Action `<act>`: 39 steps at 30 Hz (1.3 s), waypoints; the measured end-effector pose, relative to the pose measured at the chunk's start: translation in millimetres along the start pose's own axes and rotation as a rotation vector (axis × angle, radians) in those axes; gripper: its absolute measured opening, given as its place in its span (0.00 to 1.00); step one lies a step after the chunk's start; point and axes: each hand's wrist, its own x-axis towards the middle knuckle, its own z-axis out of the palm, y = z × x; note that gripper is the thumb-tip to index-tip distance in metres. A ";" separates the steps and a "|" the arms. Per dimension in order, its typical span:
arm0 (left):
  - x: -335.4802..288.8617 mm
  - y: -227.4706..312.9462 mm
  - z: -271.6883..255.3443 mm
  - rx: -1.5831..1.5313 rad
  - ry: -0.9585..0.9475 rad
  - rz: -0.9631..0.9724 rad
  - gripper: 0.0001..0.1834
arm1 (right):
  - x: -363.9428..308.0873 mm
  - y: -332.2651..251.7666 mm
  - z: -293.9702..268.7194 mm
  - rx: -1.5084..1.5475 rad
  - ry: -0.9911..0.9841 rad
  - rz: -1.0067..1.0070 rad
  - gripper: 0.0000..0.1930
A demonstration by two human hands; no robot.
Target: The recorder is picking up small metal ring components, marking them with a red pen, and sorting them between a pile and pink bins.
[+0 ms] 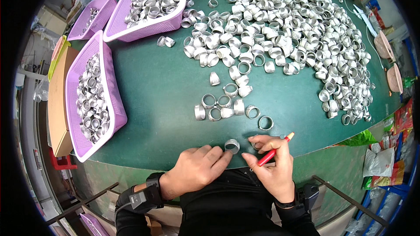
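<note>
My left hand (197,168) is closed at the near edge of the table, its fingertips on a silver metal ring (232,146). My right hand (273,166) holds a red pen (267,157) with a pale yellow end, tilted up to the right between thumb and fingers. Another ring, partly hidden, is at the right fingertips; whether they grip it I cannot tell. Just beyond the hands lie several loose rings (265,123), some flat and some on their sides. A large heap of similar rings (280,22) spreads over the far and right parts of the table.
Purple plastic baskets stand at the left: a near one (114,100) and a far one (175,21) with rings, plus a smaller one (103,15) behind. The green tabletop (153,91) ends just before my body. A cardboard box (61,100) is beside the near basket.
</note>
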 end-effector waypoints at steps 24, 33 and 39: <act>-24.6 -0.2 9.2 -0.425 0.134 -0.346 0.16 | -10.8 -3.9 4.3 0.381 -0.091 0.057 0.09; -29.2 -3.8 15.7 -0.395 0.161 -0.321 0.15 | -13.1 -1.0 40.3 0.423 -0.027 0.141 0.08; -27.1 -2.4 13.3 -0.398 0.147 -0.339 0.16 | -10.7 0.5 40.3 0.320 -0.069 0.045 0.10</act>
